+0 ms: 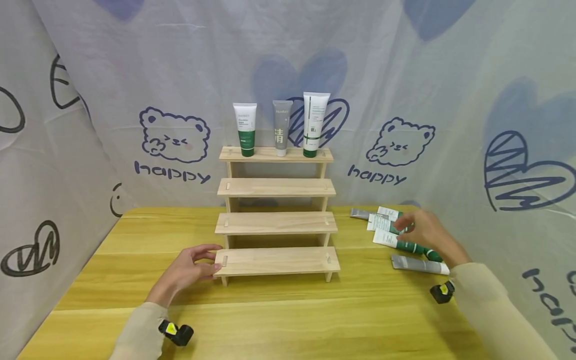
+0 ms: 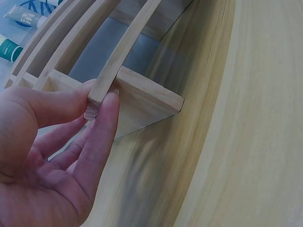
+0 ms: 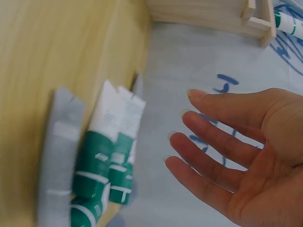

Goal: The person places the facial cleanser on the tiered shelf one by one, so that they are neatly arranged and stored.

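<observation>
My left hand (image 1: 193, 270) pinches the left end of the lowest step of a wooden stepped display rack (image 1: 276, 261). In the left wrist view, the thumb and a finger (image 2: 103, 127) grip the step's board (image 2: 124, 49). My right hand (image 1: 427, 232) hovers over a group of squeeze tubes on the right, its fingers loosely spread and holding nothing. Beneath it lie white-and-green tubes (image 1: 386, 238), partly overlapping. A grey tube (image 1: 418, 264) lies in front of them, and another grey tube (image 1: 360, 214) is partly covered at the back.
On the top step stand a white-and-green tube (image 1: 245, 131), a grey tube (image 1: 282, 129) and a taller white tube (image 1: 316, 122). The rack stands on a wooden table (image 1: 279, 325). A printed cloth (image 1: 189, 65) hangs behind and at both sides.
</observation>
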Demonstrator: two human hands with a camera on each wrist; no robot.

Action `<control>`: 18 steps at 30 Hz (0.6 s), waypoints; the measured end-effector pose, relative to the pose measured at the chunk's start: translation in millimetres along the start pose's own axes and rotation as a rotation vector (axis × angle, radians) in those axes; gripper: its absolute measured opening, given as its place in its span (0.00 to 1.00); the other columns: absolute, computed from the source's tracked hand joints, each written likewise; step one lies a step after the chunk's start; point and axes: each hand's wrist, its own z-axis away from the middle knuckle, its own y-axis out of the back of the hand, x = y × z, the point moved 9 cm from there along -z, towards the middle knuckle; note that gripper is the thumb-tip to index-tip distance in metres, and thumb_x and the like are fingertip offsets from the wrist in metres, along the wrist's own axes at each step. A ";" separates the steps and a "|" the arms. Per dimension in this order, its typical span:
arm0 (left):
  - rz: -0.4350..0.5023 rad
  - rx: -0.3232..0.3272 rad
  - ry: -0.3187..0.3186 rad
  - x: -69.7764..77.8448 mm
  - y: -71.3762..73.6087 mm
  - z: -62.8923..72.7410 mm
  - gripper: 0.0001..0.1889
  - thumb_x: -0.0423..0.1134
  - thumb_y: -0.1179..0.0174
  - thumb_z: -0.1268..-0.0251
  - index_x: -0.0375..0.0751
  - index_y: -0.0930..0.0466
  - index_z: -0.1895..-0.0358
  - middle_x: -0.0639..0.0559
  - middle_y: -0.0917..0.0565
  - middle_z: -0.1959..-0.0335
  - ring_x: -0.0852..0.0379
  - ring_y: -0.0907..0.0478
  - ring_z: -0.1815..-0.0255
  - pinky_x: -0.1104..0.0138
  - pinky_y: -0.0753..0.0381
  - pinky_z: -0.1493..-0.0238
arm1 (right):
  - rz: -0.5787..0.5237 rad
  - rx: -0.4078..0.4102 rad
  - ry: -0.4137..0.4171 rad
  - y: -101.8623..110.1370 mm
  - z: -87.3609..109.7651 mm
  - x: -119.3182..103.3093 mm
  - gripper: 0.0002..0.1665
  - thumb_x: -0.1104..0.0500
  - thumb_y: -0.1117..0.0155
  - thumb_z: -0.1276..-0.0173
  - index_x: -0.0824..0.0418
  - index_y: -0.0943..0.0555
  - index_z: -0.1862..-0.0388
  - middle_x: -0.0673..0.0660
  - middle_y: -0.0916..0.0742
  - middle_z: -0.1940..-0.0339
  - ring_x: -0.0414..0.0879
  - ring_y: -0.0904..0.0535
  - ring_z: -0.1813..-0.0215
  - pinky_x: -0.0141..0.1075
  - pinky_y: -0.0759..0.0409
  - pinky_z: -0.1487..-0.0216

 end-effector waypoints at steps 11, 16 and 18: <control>0.006 0.004 -0.002 -0.4 1.5 -0.4 0.32 0.34 0.34 0.30 0.33 0.32 0.26 0.32 0.21 0.39 0.55 0.15 0.54 0.64 0.09 0.53 | 0.048 -0.032 -0.038 -11.4 19.5 35.4 0.16 0.69 0.22 0.44 0.72 0.14 0.57 0.68 0.11 0.60 0.56 0.14 0.59 0.51 0.13 0.55; 0.004 0.004 0.001 -0.6 0.5 -0.4 0.32 0.34 0.34 0.30 0.34 0.32 0.26 0.33 0.22 0.39 0.55 0.15 0.54 0.63 0.09 0.53 | 0.058 -0.037 -0.041 -15.7 25.8 50.6 0.18 0.69 0.21 0.47 0.73 0.14 0.57 0.68 0.11 0.60 0.59 0.14 0.57 0.55 0.13 0.51; 0.003 0.003 0.002 -0.6 0.0 -0.5 0.32 0.34 0.34 0.30 0.34 0.32 0.25 0.33 0.22 0.38 0.55 0.15 0.54 0.63 0.09 0.53 | 0.068 -0.041 -0.038 -17.3 27.8 55.3 0.19 0.69 0.21 0.49 0.74 0.14 0.58 0.67 0.11 0.60 0.60 0.15 0.57 0.57 0.14 0.50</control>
